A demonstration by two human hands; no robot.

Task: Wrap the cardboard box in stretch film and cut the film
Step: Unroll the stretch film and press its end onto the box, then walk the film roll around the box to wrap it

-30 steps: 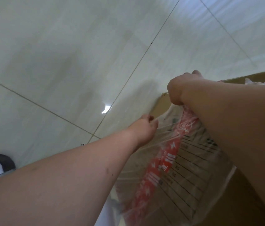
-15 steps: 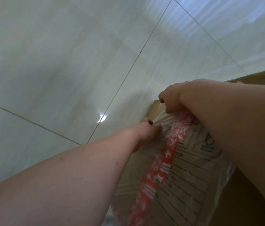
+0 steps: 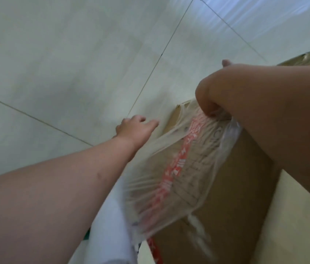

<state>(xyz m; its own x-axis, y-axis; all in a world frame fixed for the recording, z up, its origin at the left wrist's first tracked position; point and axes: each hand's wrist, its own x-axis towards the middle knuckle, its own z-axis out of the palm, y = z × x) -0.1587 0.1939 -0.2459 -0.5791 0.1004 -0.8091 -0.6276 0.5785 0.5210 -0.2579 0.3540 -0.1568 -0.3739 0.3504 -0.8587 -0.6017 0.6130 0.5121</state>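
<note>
A brown cardboard box [image 3: 232, 187] with red printed tape lies on the floor, its top face partly covered by clear stretch film [image 3: 171, 161]. My right hand [image 3: 207, 96] grips a bunched edge of the film at the box's far corner, and the film is stretched thin there. My left hand [image 3: 135, 128] hovers just left of the box's far edge, fingers relaxed and spread, holding nothing. The film roll is not clearly in view.
Pale floor tiles [image 3: 55, 63] with thin grout lines fill the left and top of the view. White clothing [image 3: 112, 225] shows at the bottom, beside the box's near left side.
My left hand has let go of the film at the box edge and moved left, off the box. My right hand keeps its grip and pulls the film tighter.
</note>
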